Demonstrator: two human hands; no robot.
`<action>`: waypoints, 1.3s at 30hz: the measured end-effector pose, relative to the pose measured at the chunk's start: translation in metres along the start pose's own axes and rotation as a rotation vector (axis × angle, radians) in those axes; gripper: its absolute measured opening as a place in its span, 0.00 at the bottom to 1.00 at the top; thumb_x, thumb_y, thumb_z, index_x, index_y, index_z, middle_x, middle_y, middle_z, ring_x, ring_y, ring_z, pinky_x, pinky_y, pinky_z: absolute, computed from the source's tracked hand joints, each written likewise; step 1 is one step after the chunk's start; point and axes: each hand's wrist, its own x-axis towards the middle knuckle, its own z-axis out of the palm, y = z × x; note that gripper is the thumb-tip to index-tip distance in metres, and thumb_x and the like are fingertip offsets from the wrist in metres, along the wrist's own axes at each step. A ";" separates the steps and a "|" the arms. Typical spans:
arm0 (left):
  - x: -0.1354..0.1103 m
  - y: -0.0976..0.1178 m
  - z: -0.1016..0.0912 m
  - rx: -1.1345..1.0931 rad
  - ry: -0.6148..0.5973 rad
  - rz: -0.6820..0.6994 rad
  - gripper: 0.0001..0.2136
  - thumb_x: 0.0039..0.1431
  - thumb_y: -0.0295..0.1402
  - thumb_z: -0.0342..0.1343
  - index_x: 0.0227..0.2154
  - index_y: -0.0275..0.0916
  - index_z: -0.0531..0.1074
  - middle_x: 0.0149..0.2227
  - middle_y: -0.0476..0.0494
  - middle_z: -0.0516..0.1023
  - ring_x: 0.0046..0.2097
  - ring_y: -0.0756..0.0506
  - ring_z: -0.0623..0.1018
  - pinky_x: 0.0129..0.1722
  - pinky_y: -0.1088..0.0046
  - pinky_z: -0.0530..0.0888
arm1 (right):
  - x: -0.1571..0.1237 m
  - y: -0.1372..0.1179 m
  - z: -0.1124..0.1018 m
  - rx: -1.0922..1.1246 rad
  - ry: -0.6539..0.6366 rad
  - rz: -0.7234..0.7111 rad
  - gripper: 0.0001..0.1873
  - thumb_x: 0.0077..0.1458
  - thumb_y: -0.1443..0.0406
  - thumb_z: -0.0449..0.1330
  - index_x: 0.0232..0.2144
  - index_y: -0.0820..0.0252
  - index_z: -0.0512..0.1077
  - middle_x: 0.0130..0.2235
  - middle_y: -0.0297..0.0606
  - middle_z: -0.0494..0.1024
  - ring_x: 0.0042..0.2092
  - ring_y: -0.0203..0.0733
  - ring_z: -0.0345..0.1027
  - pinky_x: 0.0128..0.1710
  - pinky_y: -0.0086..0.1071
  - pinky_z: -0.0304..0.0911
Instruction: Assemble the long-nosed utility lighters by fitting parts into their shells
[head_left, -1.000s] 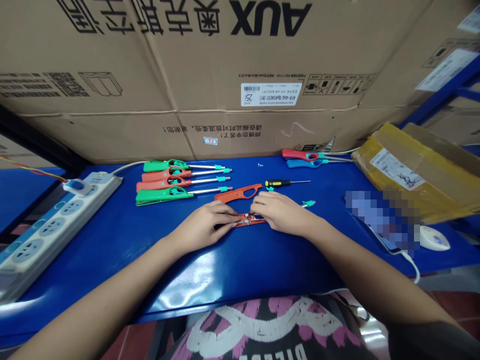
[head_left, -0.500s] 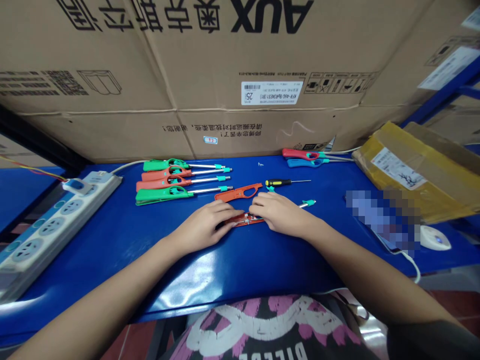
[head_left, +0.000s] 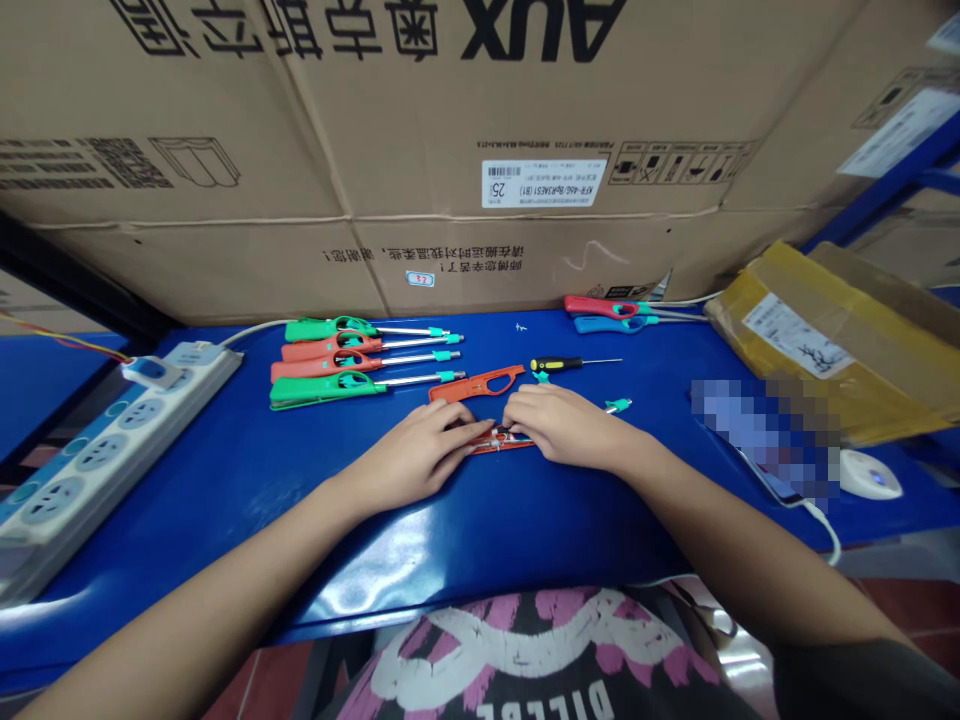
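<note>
An opened orange gas lighter point(head_left: 504, 444) lies on the blue table, its inner parts exposed in the lower shell. My left hand point(head_left: 420, 452) is closed on its handle end, thumb and fingertips pinching the shell. From the other side my right hand point(head_left: 561, 426) curls over the middle of the lighter, fingertips at the inner parts; what exactly lies under them is hidden. Past that hand the lighter's nozzle tip point(head_left: 619, 405) with a teal piece shows. Just behind is the loose orange shell half point(head_left: 476, 384). A small teal piece point(head_left: 541, 378) lies by my right knuckles.
Behind left lie green and orange lighters, including a green lighter point(head_left: 326, 388). A screwdriver point(head_left: 556, 364) sits behind my right hand; red and blue lighters point(head_left: 611, 325) lie farther back. Left is a power strip point(head_left: 112, 440). Right are a yellow-taped box point(head_left: 847, 350), phone point(head_left: 765, 440) and white device point(head_left: 870, 475).
My left fingers have slid slightly right along the lighter, closer to my right fingertips. My right hand has shifted slightly right. The other things on the table stay put.
</note>
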 end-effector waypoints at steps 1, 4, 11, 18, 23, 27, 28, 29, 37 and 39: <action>0.000 0.001 -0.001 0.005 -0.005 0.003 0.18 0.72 0.31 0.44 0.60 0.40 0.68 0.49 0.37 0.73 0.49 0.41 0.73 0.51 0.59 0.72 | 0.000 0.000 0.000 -0.011 -0.002 -0.004 0.10 0.62 0.76 0.54 0.37 0.64 0.74 0.38 0.42 0.77 0.41 0.45 0.67 0.43 0.36 0.61; 0.000 0.005 -0.003 0.047 -0.040 0.020 0.19 0.72 0.30 0.43 0.61 0.42 0.68 0.49 0.38 0.72 0.49 0.41 0.72 0.49 0.59 0.72 | 0.000 -0.003 -0.001 -0.059 -0.012 -0.014 0.10 0.63 0.75 0.54 0.35 0.64 0.74 0.36 0.42 0.77 0.40 0.44 0.67 0.41 0.35 0.60; 0.000 0.014 -0.005 0.231 -0.081 0.034 0.20 0.70 0.27 0.45 0.61 0.42 0.68 0.50 0.37 0.72 0.50 0.40 0.72 0.45 0.61 0.72 | -0.004 -0.001 -0.007 -0.008 0.052 0.023 0.07 0.63 0.69 0.58 0.39 0.60 0.77 0.39 0.40 0.80 0.42 0.44 0.71 0.43 0.35 0.62; -0.001 0.015 -0.005 0.282 -0.073 0.031 0.20 0.70 0.28 0.44 0.61 0.40 0.67 0.51 0.36 0.73 0.48 0.39 0.72 0.44 0.61 0.73 | -0.009 0.008 -0.020 0.037 0.081 0.112 0.09 0.64 0.63 0.59 0.34 0.60 0.76 0.37 0.39 0.79 0.40 0.43 0.71 0.43 0.35 0.61; -0.002 0.011 -0.003 0.194 -0.055 0.027 0.20 0.70 0.28 0.44 0.62 0.41 0.67 0.51 0.36 0.72 0.49 0.40 0.72 0.46 0.61 0.73 | -0.004 0.006 -0.011 0.070 0.023 0.131 0.08 0.63 0.62 0.62 0.33 0.60 0.77 0.36 0.38 0.79 0.39 0.42 0.71 0.40 0.33 0.59; -0.003 0.010 -0.003 0.167 -0.062 0.021 0.23 0.69 0.27 0.45 0.65 0.45 0.63 0.51 0.37 0.70 0.48 0.40 0.71 0.46 0.60 0.73 | -0.002 0.006 -0.005 0.086 0.028 0.155 0.08 0.63 0.64 0.61 0.31 0.60 0.76 0.35 0.37 0.79 0.38 0.40 0.70 0.39 0.33 0.56; -0.003 0.010 -0.003 0.169 -0.067 0.018 0.24 0.68 0.27 0.45 0.65 0.46 0.63 0.51 0.37 0.70 0.48 0.40 0.71 0.46 0.60 0.72 | -0.001 0.006 -0.003 0.096 0.031 0.170 0.08 0.63 0.65 0.61 0.31 0.60 0.76 0.35 0.37 0.79 0.37 0.40 0.69 0.39 0.32 0.56; -0.003 0.010 -0.003 0.172 -0.073 0.012 0.24 0.68 0.26 0.46 0.65 0.47 0.63 0.51 0.37 0.70 0.48 0.40 0.71 0.46 0.60 0.72 | -0.001 0.006 -0.002 0.108 0.033 0.185 0.07 0.61 0.66 0.62 0.30 0.60 0.75 0.34 0.36 0.78 0.36 0.39 0.69 0.37 0.32 0.55; -0.002 0.009 -0.004 0.149 -0.089 -0.018 0.23 0.68 0.27 0.45 0.64 0.48 0.65 0.51 0.39 0.70 0.47 0.40 0.71 0.46 0.60 0.72 | -0.007 0.015 -0.016 0.203 0.052 0.203 0.08 0.64 0.64 0.59 0.33 0.60 0.75 0.36 0.37 0.78 0.37 0.39 0.69 0.37 0.30 0.58; -0.003 0.006 -0.003 0.117 -0.073 -0.015 0.22 0.70 0.29 0.43 0.64 0.47 0.65 0.51 0.39 0.70 0.47 0.41 0.71 0.47 0.60 0.72 | -0.012 0.017 -0.023 0.172 0.040 0.212 0.07 0.64 0.64 0.58 0.34 0.60 0.75 0.37 0.38 0.78 0.39 0.41 0.70 0.39 0.32 0.59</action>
